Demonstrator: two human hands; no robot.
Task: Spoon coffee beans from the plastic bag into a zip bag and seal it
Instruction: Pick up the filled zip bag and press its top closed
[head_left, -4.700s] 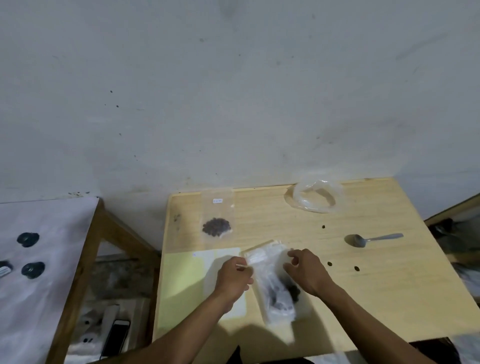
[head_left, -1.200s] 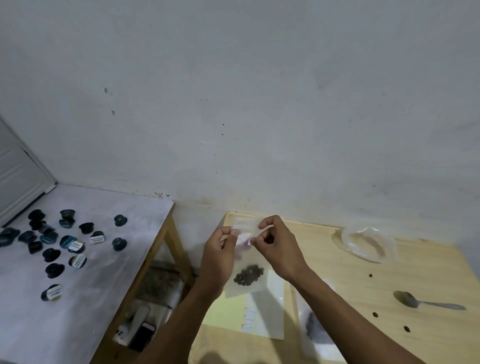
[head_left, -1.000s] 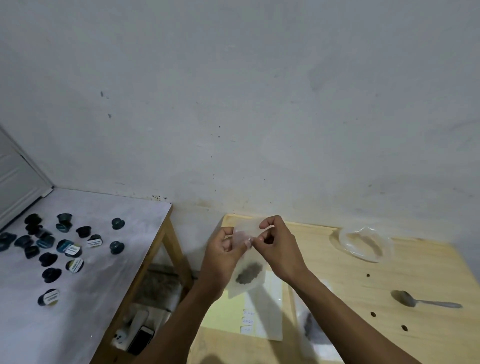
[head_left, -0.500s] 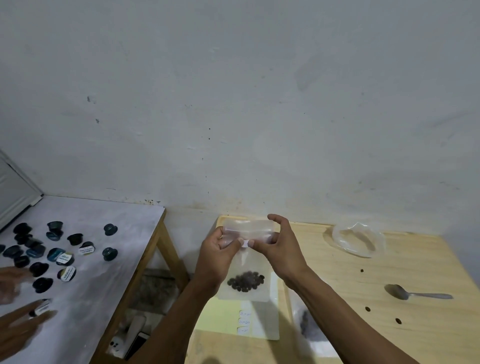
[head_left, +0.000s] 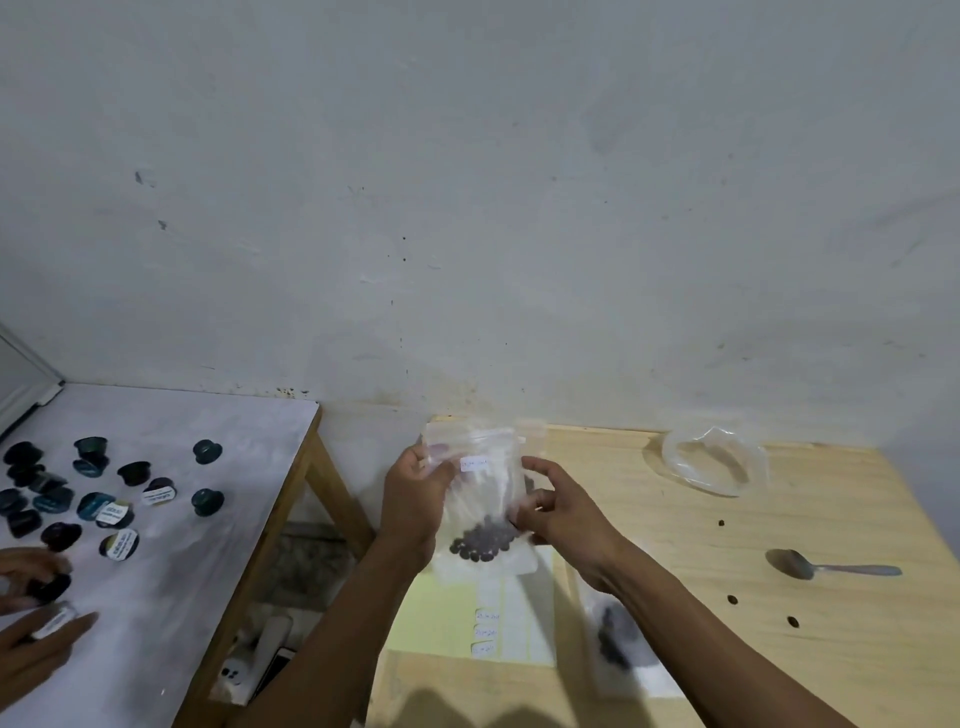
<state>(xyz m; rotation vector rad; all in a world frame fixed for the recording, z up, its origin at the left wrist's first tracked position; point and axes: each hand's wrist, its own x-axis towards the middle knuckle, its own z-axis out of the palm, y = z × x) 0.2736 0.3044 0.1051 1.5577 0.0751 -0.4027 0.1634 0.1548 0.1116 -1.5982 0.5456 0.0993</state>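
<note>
I hold a small clear zip bag (head_left: 480, 499) upright above the left end of the wooden table (head_left: 727, 649); dark coffee beans sit in its bottom and a white label near its top. My left hand (head_left: 415, 499) grips the bag's upper left edge. My right hand (head_left: 558, 512) pinches its lower right side. A second zip bag with beans (head_left: 615, 639) lies flat on the table under my right forearm. The clear plastic bag (head_left: 714, 467) lies crumpled at the back. The metal spoon (head_left: 826, 566) rests on the right.
Loose beans (head_left: 731, 599) dot the table near the spoon. A yellow label sheet (head_left: 488, 629) lies under my hands. On the white table (head_left: 208, 519) to the left are several dark capsules (head_left: 208, 501), and another person's hands (head_left: 31, 613) work there. Phones lie on the floor between the tables.
My right hand has slid from the bag's top edge down to its lower right side. The bag has shifted slightly, and the other person's hands have come further into view.
</note>
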